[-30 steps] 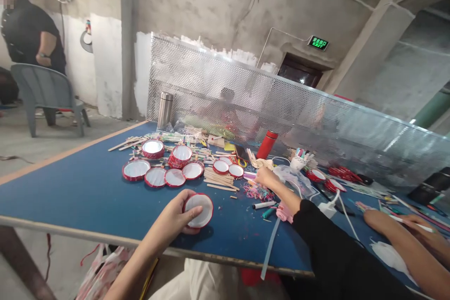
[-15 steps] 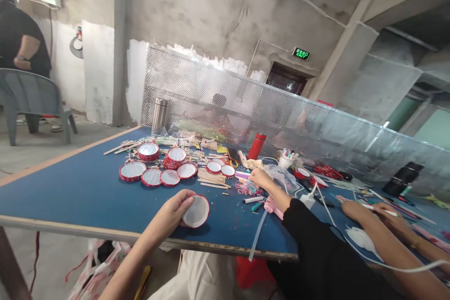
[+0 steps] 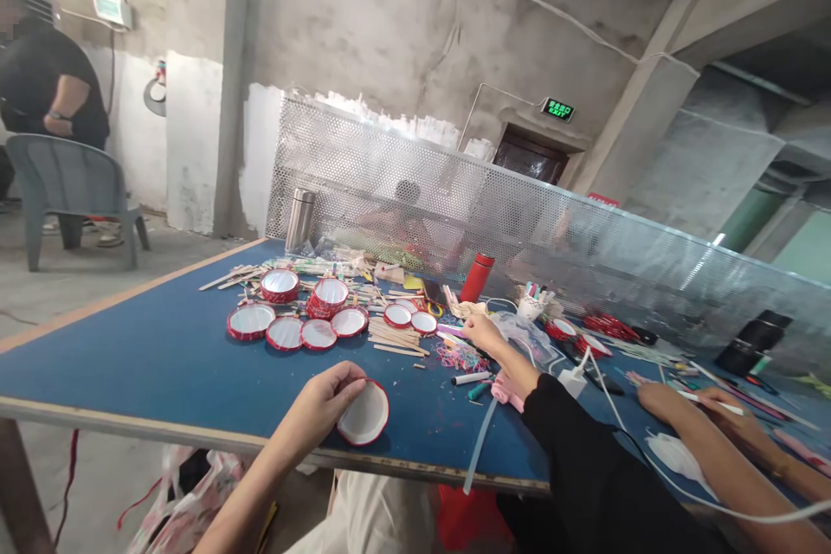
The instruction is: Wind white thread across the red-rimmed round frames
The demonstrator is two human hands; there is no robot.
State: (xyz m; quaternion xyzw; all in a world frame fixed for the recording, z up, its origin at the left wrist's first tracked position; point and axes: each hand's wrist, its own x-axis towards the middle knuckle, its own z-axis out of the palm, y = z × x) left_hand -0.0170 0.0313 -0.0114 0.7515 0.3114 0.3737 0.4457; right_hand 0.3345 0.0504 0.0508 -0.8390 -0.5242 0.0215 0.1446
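Observation:
My left hand [image 3: 331, 402] pinches a round white disc with a red rim [image 3: 364, 415] between thumb and fingers, tilted just above the near edge of the blue table [image 3: 162, 363]. Farther forward, my right hand [image 3: 484, 335], below a black sleeve, has its fingers closed at one end of a slim purple pen-like stick [image 3: 450, 330]. A tangle of small coloured bands [image 3: 460, 357] lies under that hand. Several more red-rimmed discs [image 3: 284, 332] rest to the left, some of them stacked. Flat wooden sticks [image 3: 397, 336] lie between these discs and my right hand.
A white marker [image 3: 471, 378], a pink glue-gun-like tool [image 3: 506, 391] and a white cable [image 3: 607, 389] lie near my right arm. Bottles [image 3: 477, 277] stand along the perforated metal screen [image 3: 363, 164]. A co-worker's hands [image 3: 668, 407] work at the right.
My left hand has shifted slightly with the disc, whose face is turned more toward me. My right hand stays nearly where it was. The whole view has tilted a little.

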